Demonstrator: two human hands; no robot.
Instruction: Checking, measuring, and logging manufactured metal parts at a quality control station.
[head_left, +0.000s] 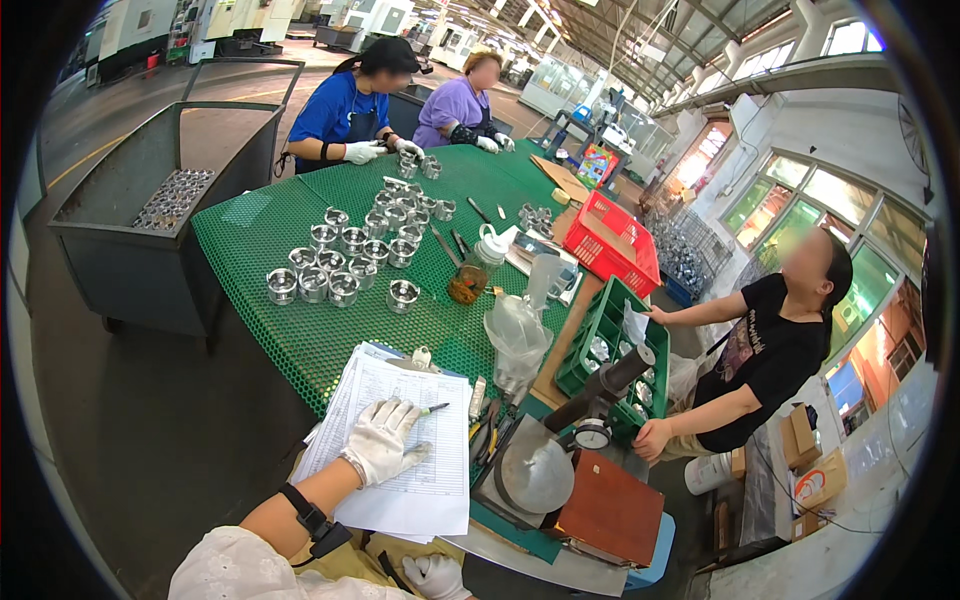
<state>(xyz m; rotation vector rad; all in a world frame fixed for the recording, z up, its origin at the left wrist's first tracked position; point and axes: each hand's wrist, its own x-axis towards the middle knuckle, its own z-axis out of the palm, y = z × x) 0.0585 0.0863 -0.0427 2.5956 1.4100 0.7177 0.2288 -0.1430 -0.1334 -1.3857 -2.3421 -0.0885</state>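
My left hand, in a white glove, lies flat with fingers stretched over a stack of printed sheets. A pen pokes out beside its fingertips; it looks pinned under them rather than gripped. The sheets rest on a clipboard whose metal clip shows at the top. My right hand, also gloved, is low at the picture's edge by my lap. Its fingers are partly cut off. Pliers lie just right of the paper, next to a dial gauge on a stand.
Silvery ring-shaped metal parts stand in groups on the green mesh table top. A lidded jar, a red crate and a wooden box are around. One person grips a green crate; two gloved co-workers sit opposite. A grey cart stands left.
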